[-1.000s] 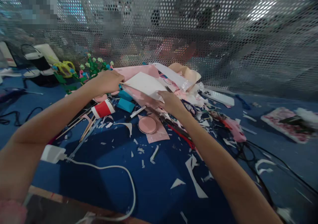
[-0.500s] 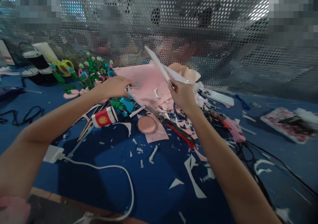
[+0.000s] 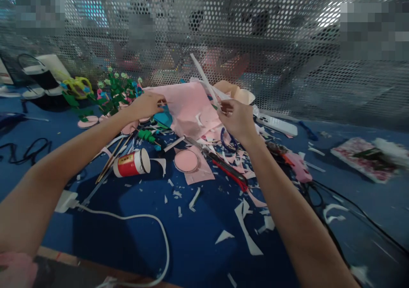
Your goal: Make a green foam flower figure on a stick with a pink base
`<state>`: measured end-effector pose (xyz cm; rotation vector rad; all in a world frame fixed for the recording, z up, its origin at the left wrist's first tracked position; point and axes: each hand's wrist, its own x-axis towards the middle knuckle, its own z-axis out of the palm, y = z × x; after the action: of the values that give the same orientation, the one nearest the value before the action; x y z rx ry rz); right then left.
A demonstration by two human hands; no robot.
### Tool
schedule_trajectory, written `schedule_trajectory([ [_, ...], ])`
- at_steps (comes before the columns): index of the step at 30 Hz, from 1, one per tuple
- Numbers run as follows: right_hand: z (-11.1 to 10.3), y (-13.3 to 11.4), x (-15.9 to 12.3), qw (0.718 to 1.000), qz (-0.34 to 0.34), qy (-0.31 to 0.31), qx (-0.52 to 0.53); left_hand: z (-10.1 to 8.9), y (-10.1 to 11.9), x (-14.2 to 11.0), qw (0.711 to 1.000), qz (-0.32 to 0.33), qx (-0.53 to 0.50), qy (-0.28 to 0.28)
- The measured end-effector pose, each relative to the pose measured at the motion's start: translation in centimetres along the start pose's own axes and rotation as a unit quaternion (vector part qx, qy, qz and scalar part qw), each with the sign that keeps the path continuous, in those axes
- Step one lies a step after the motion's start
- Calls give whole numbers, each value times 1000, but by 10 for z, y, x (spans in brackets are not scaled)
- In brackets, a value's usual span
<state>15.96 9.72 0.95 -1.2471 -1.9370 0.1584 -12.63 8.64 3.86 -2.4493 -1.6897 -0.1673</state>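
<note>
My left hand is closed at the fingertips beside a piece of blue paper, which it appears to pinch by the upper edge. A thin pale piece shows near those fingertips, too small to name. In my right hand a long white paper strip is pinched between thumb and fingers, tilted up to the left. Pink paper spreads between and behind both hands. Below it lie a pink disc, a red-and-black utility knife and blue-handled scissors, partly covered by scraps.
A paper cup lies on its side. Green paper flowers stand at left. A white cable crosses the front, and a pink glue gun lies right. White scraps litter the blue table. A perforated metal screen rises behind.
The blue paper has moved up toward my left hand and shows more of its surface. The cup has rolled slightly toward me. The white strip is turned more edge-on in my right hand.
</note>
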Motion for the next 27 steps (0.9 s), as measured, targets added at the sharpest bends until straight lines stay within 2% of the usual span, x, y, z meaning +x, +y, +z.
schedule_trajectory([
  [3, -1, 1, 0, 1000, -4, -1, 10, -6, 0, 4, 997, -47, -33, 57],
  [6, 0, 1, -1, 1000, -11, -6, 21, -6, 4, 4, 993, -34, -81, 77],
  [9, 2, 2, -1, 1000, -9, -7, 24, -1, 9, 1, 993, 6, -103, 62],
  [13, 2, 4, 0, 1000, -13, 0, 22, 6, 9, -7, 995, 30, -63, 67],
  [16, 1, 4, 0, 1000, -14, -3, 16, 3, 12, -18, 996, 27, 26, 75],
  [18, 1, 2, -1, 1000, -13, -8, -6, -6, 22, -30, 995, 12, 94, 21],
  [21, 1, -4, -4, 998, -21, -7, -65, -27, 47, -60, 984, 22, 113, -133],
  [24, 4, -11, -8, 994, -23, -14, -104, -41, 74, -103, 946, 143, 4, -289],
  [26, 9, -15, -10, 993, -27, -25, -115, -36, 85, -133, 917, 224, -45, -326],
  [27, 11, -17, -12, 992, -31, -31, -120, -29, 88, -147, 923, 223, -47, -311],
])
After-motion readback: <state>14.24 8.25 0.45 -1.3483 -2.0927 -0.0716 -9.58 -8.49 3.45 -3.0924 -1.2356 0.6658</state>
